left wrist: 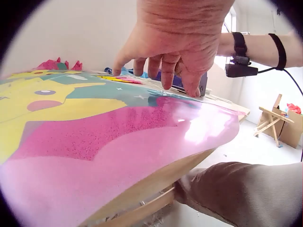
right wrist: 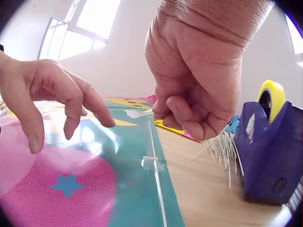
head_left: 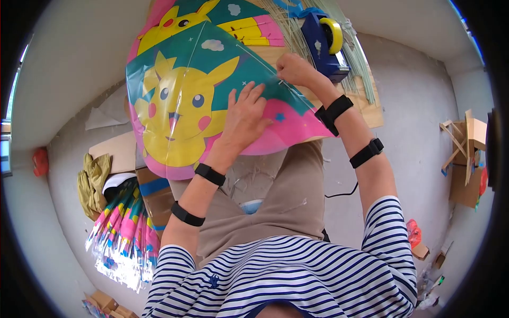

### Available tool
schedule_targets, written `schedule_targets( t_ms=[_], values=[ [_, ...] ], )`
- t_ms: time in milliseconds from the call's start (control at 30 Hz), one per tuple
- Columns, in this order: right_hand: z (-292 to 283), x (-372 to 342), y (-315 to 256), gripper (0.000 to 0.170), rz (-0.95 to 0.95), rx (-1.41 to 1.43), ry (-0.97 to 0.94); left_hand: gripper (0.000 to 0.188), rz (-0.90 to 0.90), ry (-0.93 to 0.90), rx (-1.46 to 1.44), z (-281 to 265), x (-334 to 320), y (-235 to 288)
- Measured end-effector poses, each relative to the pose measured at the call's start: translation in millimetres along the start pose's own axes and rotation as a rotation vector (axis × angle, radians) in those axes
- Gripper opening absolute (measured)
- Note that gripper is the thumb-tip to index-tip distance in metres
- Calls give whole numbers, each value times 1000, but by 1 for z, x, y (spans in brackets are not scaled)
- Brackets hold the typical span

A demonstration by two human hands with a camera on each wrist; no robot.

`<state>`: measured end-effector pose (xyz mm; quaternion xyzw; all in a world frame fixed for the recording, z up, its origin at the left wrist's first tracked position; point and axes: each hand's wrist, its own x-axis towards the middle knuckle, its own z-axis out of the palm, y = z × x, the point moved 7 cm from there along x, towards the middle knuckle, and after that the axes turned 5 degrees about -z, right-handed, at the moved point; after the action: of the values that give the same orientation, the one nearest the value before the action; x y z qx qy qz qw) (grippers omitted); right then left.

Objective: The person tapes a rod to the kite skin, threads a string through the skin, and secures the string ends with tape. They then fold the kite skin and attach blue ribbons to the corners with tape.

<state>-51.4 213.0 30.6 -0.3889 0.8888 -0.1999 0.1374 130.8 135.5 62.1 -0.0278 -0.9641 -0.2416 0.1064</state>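
A plastic kite sheet [head_left: 214, 79], printed with a yellow cartoon figure on green and pink, lies over the table edge. My left hand [head_left: 245, 116] is over its right part, fingers spread and pointing down, fingertips close to the surface. Along the sheet's right edge runs a thin white rod [right wrist: 161, 196], with a piece of clear tape [right wrist: 150, 162] across it. Just beyond that tape my right hand [head_left: 298, 69] is above the edge, its fingers curled in. Nothing shows between those fingers in the right wrist view.
A blue tape dispenser [head_left: 318, 47] with a yellow roll [head_left: 333, 36] stands right of the right hand, among thin pale sticks [head_left: 365, 79]. Another printed sheet [head_left: 254, 31] lies at the back. Rolled printed sheets [head_left: 127, 228] sit at the left beside a cardboard box [head_left: 154, 193].
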Motion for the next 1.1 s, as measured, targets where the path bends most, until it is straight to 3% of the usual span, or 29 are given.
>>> schedule_targets(
  t_ms=[200, 600, 900, 1000, 1100],
  values=[
    [13, 13, 3, 16, -88, -118, -10, 38, 23, -26, -23, 6, 9, -1],
    [13, 13, -6, 23, -69, -208, -130, 44, 54, -73, 6, 20, 21, 1],
    [21, 15, 4, 19, -120, -219, -11, 60, 65, -57, 43, 32, 31, -1],
    [7, 10, -4, 23, 65, -194, -163, 60, 49, -51, 53, 31, 32, 0],
    [9, 14, 1, 22, 24, -219, -179, 55, 13, -112, 86, 33, 32, 1]
  ],
)
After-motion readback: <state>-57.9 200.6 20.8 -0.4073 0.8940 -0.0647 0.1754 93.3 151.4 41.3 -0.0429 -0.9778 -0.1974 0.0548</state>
